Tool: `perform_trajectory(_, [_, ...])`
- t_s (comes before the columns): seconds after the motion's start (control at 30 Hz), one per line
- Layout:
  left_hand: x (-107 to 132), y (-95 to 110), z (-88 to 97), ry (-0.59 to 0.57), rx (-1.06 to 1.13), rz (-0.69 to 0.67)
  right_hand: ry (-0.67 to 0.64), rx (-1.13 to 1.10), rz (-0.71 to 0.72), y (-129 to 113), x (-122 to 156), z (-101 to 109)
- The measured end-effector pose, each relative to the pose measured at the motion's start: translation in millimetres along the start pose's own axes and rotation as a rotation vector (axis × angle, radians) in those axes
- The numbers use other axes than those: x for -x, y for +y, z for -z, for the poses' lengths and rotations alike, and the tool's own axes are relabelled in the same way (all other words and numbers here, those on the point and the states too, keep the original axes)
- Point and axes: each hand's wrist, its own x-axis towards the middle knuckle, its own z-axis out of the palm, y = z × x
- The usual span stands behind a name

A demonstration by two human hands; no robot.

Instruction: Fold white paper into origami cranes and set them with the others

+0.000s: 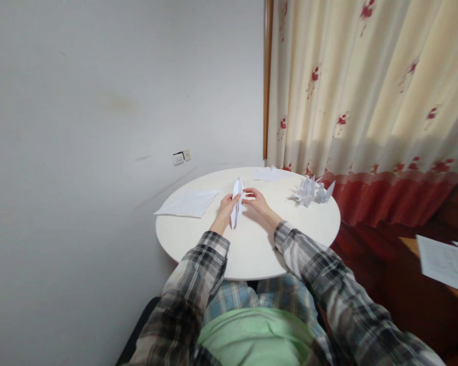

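A folded white paper [237,207] stands on edge above the middle of the round table, long and narrow, with its layers slightly parted. My left hand [225,208] grips its left side, thumb laid over the near face. From the right, the bent fingers of my right hand [256,200] pinch at the paper's upper right edge. Small details of the folds are too small to make out. Left of my hands lies a flat stack of white paper sheets [190,203].
A cluster of folded paper cranes [309,191] sits on the right of the white round table [248,259]. Smaller paper pieces [269,174] lie at its back. A wall with a socket [178,159] is behind, a curtain [351,101] at right, and papers [445,262] on another surface.
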Motion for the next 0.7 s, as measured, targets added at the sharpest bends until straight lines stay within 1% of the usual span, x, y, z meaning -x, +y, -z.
perform_trajectory(0.07, [-0.1, 1.0, -0.4, 0.055, -0.034, -0.030, 0.047, -0.005, 0.024, 0.5, -0.7, 1.5])
perform_trajectory(0.13, [1.1, 2.5, -2.0, 0.069, -0.054, -0.047, 0.047, -0.061, 0.013, -0.8, -0.5, 3.0])
perform_trajectory(0.27, [5.4, 3.8, -5.5, -0.022, -0.044, -0.054, 0.001, -0.176, -0.062, -3.6, 0.6, 4.3])
perform_trajectory(0.4, [6.5, 1.9, -6.6, -0.072, -0.005, -0.024, 0.011, -0.220, -0.144, -5.4, 1.1, 5.0])
perform_trajectory(0.5, [5.5, 0.7, -6.0, -0.120, 0.015, 0.016, 0.009, -0.300, -0.178, -7.4, 2.0, 5.7])
perform_trajectory(0.6, [4.9, 1.0, -5.9, -0.136, 0.036, 0.053, 0.019, -0.354, -0.193, -9.1, 2.9, 6.5])
perform_trajectory(0.7, [5.6, 2.3, -7.0, -0.119, 0.075, 0.079, 0.053, -0.365, -0.194, -9.1, 2.9, 7.4])
